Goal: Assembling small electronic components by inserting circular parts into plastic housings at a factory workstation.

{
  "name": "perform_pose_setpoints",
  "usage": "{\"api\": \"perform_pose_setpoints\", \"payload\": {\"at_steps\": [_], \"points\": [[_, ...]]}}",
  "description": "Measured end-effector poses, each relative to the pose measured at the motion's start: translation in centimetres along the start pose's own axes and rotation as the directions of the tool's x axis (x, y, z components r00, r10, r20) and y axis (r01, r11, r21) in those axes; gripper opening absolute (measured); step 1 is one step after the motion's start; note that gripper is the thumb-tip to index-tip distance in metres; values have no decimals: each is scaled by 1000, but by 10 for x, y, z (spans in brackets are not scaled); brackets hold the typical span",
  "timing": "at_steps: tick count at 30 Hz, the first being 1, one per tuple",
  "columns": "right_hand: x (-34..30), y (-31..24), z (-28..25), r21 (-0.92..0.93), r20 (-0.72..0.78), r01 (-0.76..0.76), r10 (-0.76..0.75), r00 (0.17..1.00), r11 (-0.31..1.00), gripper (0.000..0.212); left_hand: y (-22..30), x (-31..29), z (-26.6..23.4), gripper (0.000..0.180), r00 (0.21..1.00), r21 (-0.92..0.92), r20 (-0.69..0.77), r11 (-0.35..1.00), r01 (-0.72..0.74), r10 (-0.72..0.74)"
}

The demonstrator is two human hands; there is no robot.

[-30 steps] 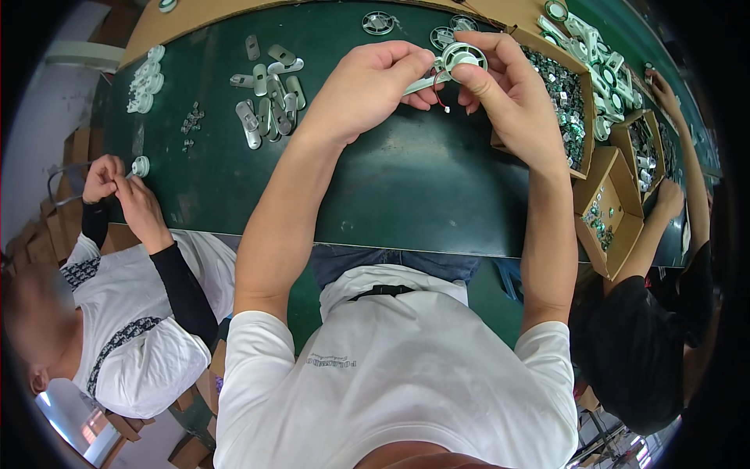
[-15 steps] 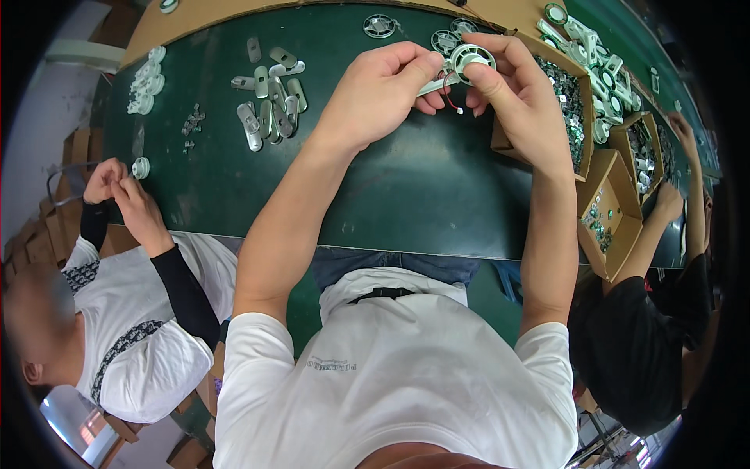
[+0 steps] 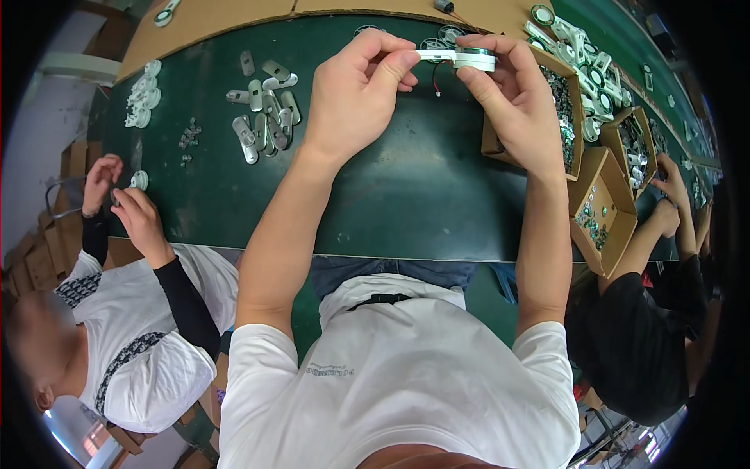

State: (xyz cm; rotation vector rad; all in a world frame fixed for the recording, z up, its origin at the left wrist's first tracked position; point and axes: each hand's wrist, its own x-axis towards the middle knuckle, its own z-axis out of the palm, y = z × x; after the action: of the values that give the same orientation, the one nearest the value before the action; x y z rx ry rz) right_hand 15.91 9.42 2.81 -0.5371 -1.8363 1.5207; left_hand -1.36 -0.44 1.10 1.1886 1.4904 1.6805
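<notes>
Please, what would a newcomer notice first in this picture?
Probably the white round-headed device held in the left hand and right hand, its wire hanging below. Next, the silvery oval pieces lying farther left on the green table, and the open cardboard boxes at right.

Wears a loose white T-shirt (image 3: 437, 367) with short sleeves (image 3: 262, 348), small dark lettering (image 3: 330, 371) toward nine o'clock and a black strip (image 3: 379, 300) at the rumpled twelve-o'clock hem (image 3: 426, 289), plus blue denim (image 3: 391, 270) just beyond, with bare hands (image 3: 353, 102).
</notes>
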Motion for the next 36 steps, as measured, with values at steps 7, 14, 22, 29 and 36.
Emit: {"api": "perform_pose_setpoints", "payload": {"at_steps": [7, 14, 22, 29, 36], "points": [[-2, 5, -1, -135, -84, 101, -113, 990, 986, 33, -6, 2, 4, 23, 969, 105, -31, 964, -243, 247], [0, 1, 3, -216, -90, 94, -116, 989, 972, 37, -3, -1, 3, 38, 968, 52, -32, 968, -247, 249], [39, -6, -49, -212, -305, -239, 168, 937, 948, 45, -10, 17, -81, 25, 976, 860, -99, 510, -14, 194], [116, -13, -148, 617, -588, 85, 387, 710, 782, 33, -4, 25, -112, 56, 857, 818, -482, 255, 515, -184], [47, -19, -88, -367, -505, -222, 8, 863, 903, 56, -6, 22, -109, 51, 843, 848, -471, 127, 514, -259]]}}
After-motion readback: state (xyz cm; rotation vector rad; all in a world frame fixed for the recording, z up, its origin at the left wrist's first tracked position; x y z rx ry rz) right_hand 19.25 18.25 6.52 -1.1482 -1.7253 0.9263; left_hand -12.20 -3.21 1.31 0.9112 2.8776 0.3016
